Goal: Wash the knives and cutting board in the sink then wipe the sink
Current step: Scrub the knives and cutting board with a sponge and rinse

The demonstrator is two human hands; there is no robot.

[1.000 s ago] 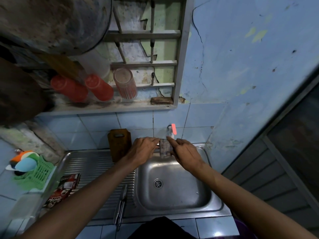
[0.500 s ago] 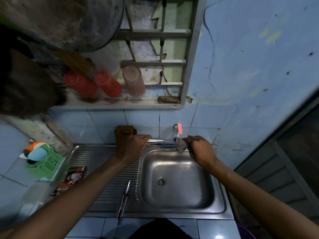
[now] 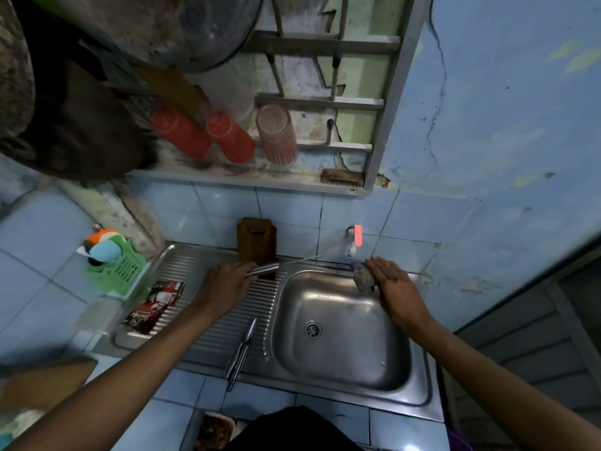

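- Here the left hand (image 3: 224, 284) curls round the handle of a knife (image 3: 279, 265), blade pointing right over the sink's (image 3: 419, 369) back rim.
- The right hand (image 3: 395, 286), fingers straight and together, presses a scrubbing pad (image 3: 362, 278) at the basin's back right edge, below the tap (image 3: 353, 239).
- A second knife (image 3: 242, 351) lies on the drainboard.
- The cutting board (image 3: 257, 237) leans upright against the tiles behind the left hand.

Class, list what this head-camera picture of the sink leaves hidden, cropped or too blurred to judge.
- Grey scrubbing cloth: mostly covered by the right hand; how it is held is unclear.
- Steel knife in the left hand: the handle is hidden in the fingers and the blade is blurred.
- Tap with the red lever: any running water is too faint to tell.
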